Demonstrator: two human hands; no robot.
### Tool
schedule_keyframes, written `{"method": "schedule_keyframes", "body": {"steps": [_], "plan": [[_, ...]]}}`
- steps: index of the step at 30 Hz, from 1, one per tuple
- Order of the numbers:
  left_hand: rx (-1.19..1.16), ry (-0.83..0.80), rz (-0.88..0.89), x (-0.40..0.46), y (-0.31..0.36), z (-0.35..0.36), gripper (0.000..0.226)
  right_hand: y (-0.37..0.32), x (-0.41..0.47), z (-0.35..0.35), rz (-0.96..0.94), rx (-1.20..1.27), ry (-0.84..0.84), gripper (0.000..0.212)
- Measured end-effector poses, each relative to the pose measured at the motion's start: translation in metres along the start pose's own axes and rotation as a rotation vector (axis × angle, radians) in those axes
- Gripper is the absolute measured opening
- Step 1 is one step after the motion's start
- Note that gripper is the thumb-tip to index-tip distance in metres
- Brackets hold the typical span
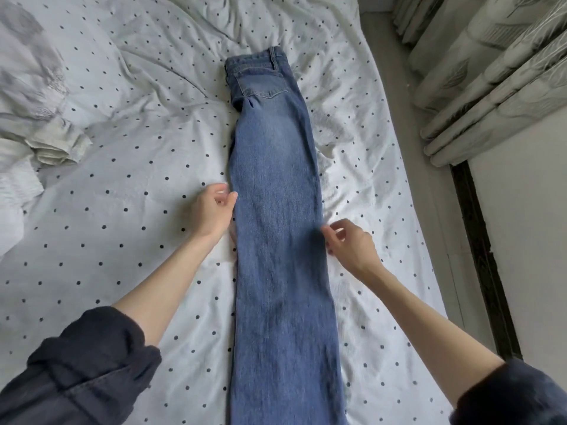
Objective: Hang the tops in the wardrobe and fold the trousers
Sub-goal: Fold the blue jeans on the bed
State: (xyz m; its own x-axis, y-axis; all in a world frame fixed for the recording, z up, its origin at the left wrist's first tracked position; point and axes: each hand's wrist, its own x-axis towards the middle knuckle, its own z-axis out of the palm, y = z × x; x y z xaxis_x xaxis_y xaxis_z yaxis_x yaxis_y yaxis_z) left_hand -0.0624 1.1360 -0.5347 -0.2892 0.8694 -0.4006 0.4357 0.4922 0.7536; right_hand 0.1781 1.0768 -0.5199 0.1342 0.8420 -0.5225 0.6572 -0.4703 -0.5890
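A pair of blue jeans point(276, 210) lies flat along the bed, folded lengthwise leg on leg, waistband at the far end and hems toward me. My left hand point(211, 210) is at the jeans' left edge about mid-length, fingers loosely curled, thumb touching the denim edge. My right hand point(349, 243) is at the right edge slightly nearer me, fingers loosely curled with fingertips at the fabric edge. Neither hand clearly grips the cloth.
The bed has a white cover with dark dots point(122, 240). A heap of pale garments point(36, 133) lies at the left. The bed's right edge point(408, 179) borders a strip of floor, with patterned curtains point(491, 72) and a dark frame point(481, 256) beyond.
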Motion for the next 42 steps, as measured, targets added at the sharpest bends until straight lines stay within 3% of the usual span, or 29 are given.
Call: {"method": "schedule_keyframes", "body": {"steps": [5,11,14,19,24,27,30,32,34,38,40,42], "plan": [[-0.009,0.035,0.044,0.051,0.039,0.002,0.033,-0.048,0.068,-0.018,-0.033,0.076,-0.003,0.036],[0.124,-0.070,-0.048,0.128,0.063,0.010,0.030,-0.088,0.165,-0.026,0.004,0.052,-0.050,0.044],[0.004,-0.135,-0.110,0.175,0.074,0.019,0.034,-0.109,0.222,-0.025,0.036,0.157,-0.063,0.041],[-0.303,-0.170,-0.332,0.220,0.095,0.033,0.016,-0.133,0.278,-0.020,0.147,0.416,-0.078,0.044],[-0.396,-0.212,-0.460,0.263,0.099,0.043,0.024,-0.152,0.320,-0.026,0.239,0.472,-0.122,0.025],[-0.409,-0.210,-0.500,0.277,0.101,0.049,0.022,-0.153,0.337,-0.027,0.296,0.504,-0.180,0.030],[-0.467,-0.219,-0.500,0.285,0.102,0.053,0.042,-0.154,0.343,-0.030,0.317,0.523,-0.245,0.028],[-0.476,-0.174,-0.452,0.289,0.109,0.052,0.037,-0.156,0.345,-0.032,0.295,0.513,-0.205,0.030],[-0.500,-0.080,-0.323,0.300,0.120,0.049,0.026,-0.159,0.348,-0.040,0.204,0.538,-0.129,0.014],[-0.463,-0.009,0.002,0.314,0.142,0.047,0.034,-0.159,0.352,-0.054,0.077,0.574,-0.015,0.009],[-0.377,-0.037,-0.033,0.319,0.132,0.049,0.039,-0.153,0.351,-0.050,0.074,0.438,0.054,0.024],[-0.269,-0.124,-0.150,0.317,0.113,0.053,0.058,-0.146,0.347,-0.040,0.074,0.289,0.110,0.044]]}}
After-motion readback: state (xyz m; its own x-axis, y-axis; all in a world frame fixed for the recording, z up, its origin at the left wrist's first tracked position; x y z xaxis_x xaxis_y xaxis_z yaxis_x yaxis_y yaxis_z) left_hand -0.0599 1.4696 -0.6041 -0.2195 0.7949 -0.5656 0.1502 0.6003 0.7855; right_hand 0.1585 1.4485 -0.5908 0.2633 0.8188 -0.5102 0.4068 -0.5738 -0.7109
